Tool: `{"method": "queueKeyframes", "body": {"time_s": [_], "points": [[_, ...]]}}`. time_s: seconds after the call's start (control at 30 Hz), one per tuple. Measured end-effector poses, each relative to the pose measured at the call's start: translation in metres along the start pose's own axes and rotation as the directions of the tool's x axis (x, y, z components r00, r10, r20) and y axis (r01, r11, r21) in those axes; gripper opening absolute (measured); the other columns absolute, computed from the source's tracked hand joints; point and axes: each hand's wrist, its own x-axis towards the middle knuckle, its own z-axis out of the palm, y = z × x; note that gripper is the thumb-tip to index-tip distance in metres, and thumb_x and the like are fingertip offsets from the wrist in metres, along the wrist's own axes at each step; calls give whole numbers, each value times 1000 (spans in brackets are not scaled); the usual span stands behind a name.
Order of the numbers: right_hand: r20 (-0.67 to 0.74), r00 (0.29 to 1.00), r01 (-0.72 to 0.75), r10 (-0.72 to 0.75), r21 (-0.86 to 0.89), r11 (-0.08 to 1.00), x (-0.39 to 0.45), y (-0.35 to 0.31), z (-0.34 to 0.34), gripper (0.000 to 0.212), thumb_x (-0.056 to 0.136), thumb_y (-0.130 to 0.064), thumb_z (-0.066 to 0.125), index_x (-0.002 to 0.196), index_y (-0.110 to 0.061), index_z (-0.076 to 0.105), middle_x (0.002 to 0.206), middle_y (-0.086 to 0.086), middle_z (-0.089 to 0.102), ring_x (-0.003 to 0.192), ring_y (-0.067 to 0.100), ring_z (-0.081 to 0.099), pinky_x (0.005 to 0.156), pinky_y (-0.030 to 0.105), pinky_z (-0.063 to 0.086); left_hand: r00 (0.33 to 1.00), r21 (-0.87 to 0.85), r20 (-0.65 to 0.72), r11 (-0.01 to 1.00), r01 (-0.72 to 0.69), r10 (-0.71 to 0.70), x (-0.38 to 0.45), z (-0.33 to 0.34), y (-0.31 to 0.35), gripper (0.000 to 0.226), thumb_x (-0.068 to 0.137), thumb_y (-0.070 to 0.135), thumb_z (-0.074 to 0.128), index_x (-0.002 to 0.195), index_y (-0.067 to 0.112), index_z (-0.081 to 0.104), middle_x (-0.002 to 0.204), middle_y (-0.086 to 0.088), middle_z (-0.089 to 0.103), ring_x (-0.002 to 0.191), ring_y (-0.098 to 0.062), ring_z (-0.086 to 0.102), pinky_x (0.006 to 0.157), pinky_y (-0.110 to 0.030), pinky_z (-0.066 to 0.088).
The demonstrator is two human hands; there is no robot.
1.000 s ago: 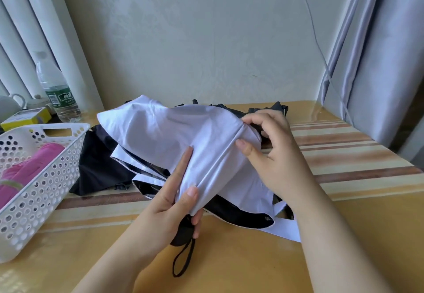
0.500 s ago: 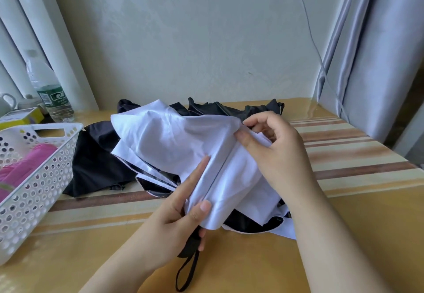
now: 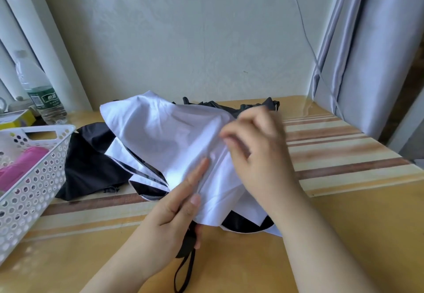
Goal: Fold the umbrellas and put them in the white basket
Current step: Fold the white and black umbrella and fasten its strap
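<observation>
A white umbrella (image 3: pixel 165 136) with a black lining lies half-collapsed in the middle of the table. My left hand (image 3: pixel 174 214) grips its black handle, thumb and forefinger stretched along a white fold, and the black wrist strap (image 3: pixel 183 274) hangs below. My right hand (image 3: pixel 257 153) is blurred with motion and pinches a white panel near the umbrella's far end. A black umbrella (image 3: pixel 91 162) lies spread beneath and behind the white one. The white basket (image 3: pixel 39 178) stands at the left edge with a folded pink umbrella (image 3: pixel 20 166) inside.
A water bottle (image 3: pixel 39 93) and a yellow box (image 3: pixel 16 118) stand behind the basket. Grey curtains (image 3: pixel 371 52) hang at the right, a thin cable runs down the wall. The striped table surface (image 3: pixel 344 150) extends to the right.
My right hand has shifted slightly right along the white canopy and tugged at a panel. The white fabric has spread further left. My left hand keeps its hold on the handle.
</observation>
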Motion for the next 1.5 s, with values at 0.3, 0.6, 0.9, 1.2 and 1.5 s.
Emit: {"method": "queueKeyframes", "body": {"time_s": [0.3, 0.6, 0.9, 1.2, 1.5], "points": [[353, 928, -19, 117, -267, 964, -10, -21, 9, 52, 84, -32, 31, 128, -29, 58, 135, -15, 55, 133, 24, 36, 110, 42, 22, 997, 160, -9, 985, -72, 75, -7, 0, -3, 59, 84, 35, 43, 128, 72, 28, 46, 11, 44, 45, -4, 51, 54, -7, 39], [167, 974, -164, 153, 55, 985, 0, 6, 2, 50, 93, -37, 38, 136, -16, 52, 147, 1, 43, 135, 18, 36, 112, 31, 23, 996, 89, -83, 996, 18, -11, -2, -3, -11, 49, 83, 44, 46, 118, 77, 34, 55, -12, 52, 52, -16, 54, 55, -16, 44], [325, 715, -662, 619, 30, 749, -4, 13, -2, 29, 92, -49, 51, 97, -21, 58, 98, -3, 60, 85, 8, 55, 62, 13, 38, 953, -227, -302, 973, -46, -25, 3, -16, -7, 43, 87, 38, 56, 127, 55, 47, 53, -4, 48, 51, -20, 55, 56, -21, 47], [463, 588, -808, 663, 297, 509, 1, 16, -8, 25, 91, -37, 62, 82, -13, 62, 67, -11, 56, 67, 11, 51, 65, 26, 41, 920, -267, -391, 957, -109, -5, 4, -26, -11, 42, 89, 43, 61, 123, 64, 48, 58, -1, 47, 57, -19, 51, 60, -26, 46], [762, 554, -779, 336, 334, 530, -1, 12, -14, 35, 88, -6, 65, 117, -26, 58, 85, -3, 74, 74, 7, 65, 60, 17, 48, 920, -385, -391, 913, -136, -28, 7, -47, -13, 58, 102, 5, 30, 133, 49, 49, 63, 1, 42, 58, -17, 40, 57, -30, 38]]}}
